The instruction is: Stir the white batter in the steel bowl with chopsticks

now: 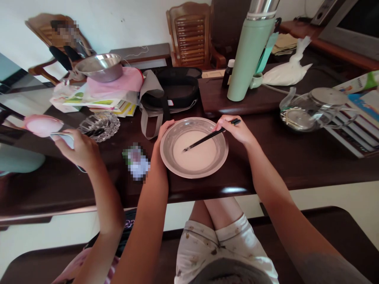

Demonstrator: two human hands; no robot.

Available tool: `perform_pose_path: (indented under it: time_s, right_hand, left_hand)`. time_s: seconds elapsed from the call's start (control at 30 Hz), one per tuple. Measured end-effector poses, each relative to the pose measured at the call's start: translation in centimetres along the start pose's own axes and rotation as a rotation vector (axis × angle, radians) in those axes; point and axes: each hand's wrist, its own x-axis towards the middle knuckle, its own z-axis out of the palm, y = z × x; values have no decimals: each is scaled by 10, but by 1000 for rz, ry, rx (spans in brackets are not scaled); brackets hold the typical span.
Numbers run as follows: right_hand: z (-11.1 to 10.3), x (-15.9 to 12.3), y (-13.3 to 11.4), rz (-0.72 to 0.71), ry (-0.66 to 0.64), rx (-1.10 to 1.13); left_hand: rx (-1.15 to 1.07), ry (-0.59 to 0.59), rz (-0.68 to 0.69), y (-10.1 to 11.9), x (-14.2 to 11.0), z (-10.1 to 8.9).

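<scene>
A wide metal bowl (164,152) stands on the dark wooden table near its front edge, holding a pale, milky liquid (194,157). My left hand (164,131) is closed against the bowl's left side, its fingers partly hidden by the rim. In my right hand (235,128), at the bowl's right rim, is a pair of black chopsticks (211,135). They slant down to the left, and their tips dip into the liquid.
At left, another person's hand (78,148) holds a thin, flat object (62,137). A cut-glass dish (108,126), a grey-and-black bag (177,88) and a second metal bowl (102,69) are behind. Rightward stand a green thermos (248,59) and a glass teapot (314,110).
</scene>
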Motion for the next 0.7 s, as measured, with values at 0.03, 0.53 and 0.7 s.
perform_pose_path:
  time_s: [0.03,0.53,0.7]
  right_hand:
    - [-1,1,1,-7,25,0]
    - [-4,1,4,-46,145,60]
    - [0,0,1,-7,-21,32]
  left_hand:
    - [-23,-14,-4,5,-3,2]
    - [26,-85,98,-15,10,-8]
    - [8,-71,79,-15,10,-8]
